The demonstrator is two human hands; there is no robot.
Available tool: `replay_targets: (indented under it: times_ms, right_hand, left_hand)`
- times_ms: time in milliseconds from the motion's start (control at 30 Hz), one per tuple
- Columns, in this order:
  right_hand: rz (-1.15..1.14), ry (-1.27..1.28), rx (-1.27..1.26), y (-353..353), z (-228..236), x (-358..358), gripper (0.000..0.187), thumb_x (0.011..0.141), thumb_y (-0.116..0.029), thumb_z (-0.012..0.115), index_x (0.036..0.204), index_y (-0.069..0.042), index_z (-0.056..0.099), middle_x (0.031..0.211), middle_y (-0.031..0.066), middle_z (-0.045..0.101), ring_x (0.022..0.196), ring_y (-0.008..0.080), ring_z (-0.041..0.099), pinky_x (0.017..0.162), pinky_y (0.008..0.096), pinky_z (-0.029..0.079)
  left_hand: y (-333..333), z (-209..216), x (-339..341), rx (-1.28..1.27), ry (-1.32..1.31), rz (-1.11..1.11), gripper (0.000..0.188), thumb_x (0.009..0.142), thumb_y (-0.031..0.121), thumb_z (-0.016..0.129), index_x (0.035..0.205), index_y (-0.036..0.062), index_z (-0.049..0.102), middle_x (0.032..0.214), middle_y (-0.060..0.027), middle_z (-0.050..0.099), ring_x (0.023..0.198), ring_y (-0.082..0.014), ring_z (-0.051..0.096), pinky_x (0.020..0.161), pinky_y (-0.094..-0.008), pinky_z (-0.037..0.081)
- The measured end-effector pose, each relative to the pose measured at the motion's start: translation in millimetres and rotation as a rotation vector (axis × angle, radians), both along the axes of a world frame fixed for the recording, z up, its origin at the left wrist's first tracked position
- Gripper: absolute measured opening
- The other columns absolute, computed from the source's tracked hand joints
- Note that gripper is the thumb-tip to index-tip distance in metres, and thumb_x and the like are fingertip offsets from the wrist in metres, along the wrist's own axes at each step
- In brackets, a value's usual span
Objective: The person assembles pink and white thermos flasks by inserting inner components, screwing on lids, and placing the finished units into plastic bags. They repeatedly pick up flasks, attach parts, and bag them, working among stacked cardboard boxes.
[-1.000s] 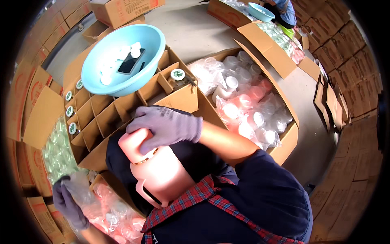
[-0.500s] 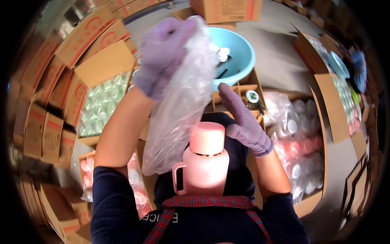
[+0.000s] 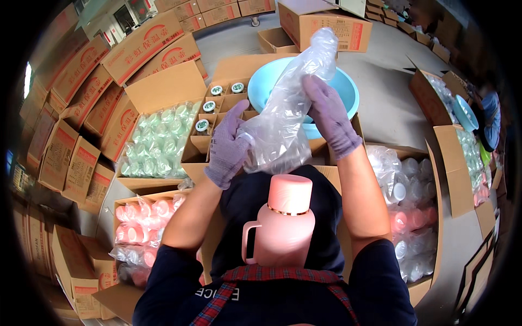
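A crumpled clear plastic bag (image 3: 283,117) stretches between my two gloved hands above my lap. My left hand (image 3: 227,146) pinches its lower left edge, the index finger pointing up. Higher on the bag, my right hand (image 3: 334,119) is closed on the right side, and the bag's end sticks up past its fingers. Below them a pink vacuum jug (image 3: 283,236) stands on my lap against my body. Its pink cup lid (image 3: 291,193) is on, with a shiny band beneath and a handle on the left. Neither hand touches the jug.
Behind the bag, a light-blue basin (image 3: 349,89) rests on a divided carton (image 3: 228,100) holding several white-topped bottles. Open cartons hold wrapped green (image 3: 163,136), pink (image 3: 136,231) and clear-and-pink items (image 3: 405,217). Stacked boxes (image 3: 144,46) line the left. A person (image 3: 491,111) works far right.
My left hand has come down from high up with the bag. My right hand, open and apart before, has moved up and now grips the bag too. The jug stays on my lap.
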State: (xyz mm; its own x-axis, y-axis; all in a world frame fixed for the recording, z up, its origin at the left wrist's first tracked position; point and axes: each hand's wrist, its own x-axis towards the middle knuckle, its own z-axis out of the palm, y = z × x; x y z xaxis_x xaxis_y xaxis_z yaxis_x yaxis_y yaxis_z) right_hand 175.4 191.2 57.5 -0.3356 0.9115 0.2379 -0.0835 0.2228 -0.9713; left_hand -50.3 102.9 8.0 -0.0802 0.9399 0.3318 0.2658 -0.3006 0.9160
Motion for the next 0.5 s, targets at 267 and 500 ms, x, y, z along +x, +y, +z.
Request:
replay_targets:
  times_ms: [267,500]
  right_hand:
    - [-0.479,-0.379,0.597,-44,-58,-22,0.084,0.077,-0.007,0.071,0.149,0.007,0.030,0.134,0.0303,0.049,0.122,0.0398,0.054,0.109,0.0429,0.042]
    - [-0.277,0.762,-0.252,-51,-116,3,0.044,0.090,0.006,0.046,0.133,0.007,0.052,0.123,0.0182,0.063,0.109,0.0216,0.063,0.103,0.0340,0.049]
  left_hand:
    - [-7,3,23,0.315,-0.066,0.083,0.039,0.087,0.009,0.066,0.124,-0.0030,0.060,0.112,-0.0111,0.067,0.099,-0.0171,0.064,0.090,-0.0293,0.051]
    - [-7,-86,-26,0.238,0.393,0.227,0.031,0.087,0.007,0.062,0.116,-0.0005,0.066,0.099,-0.0110,0.072,0.090,-0.0200,0.069,0.082,-0.0321,0.054]
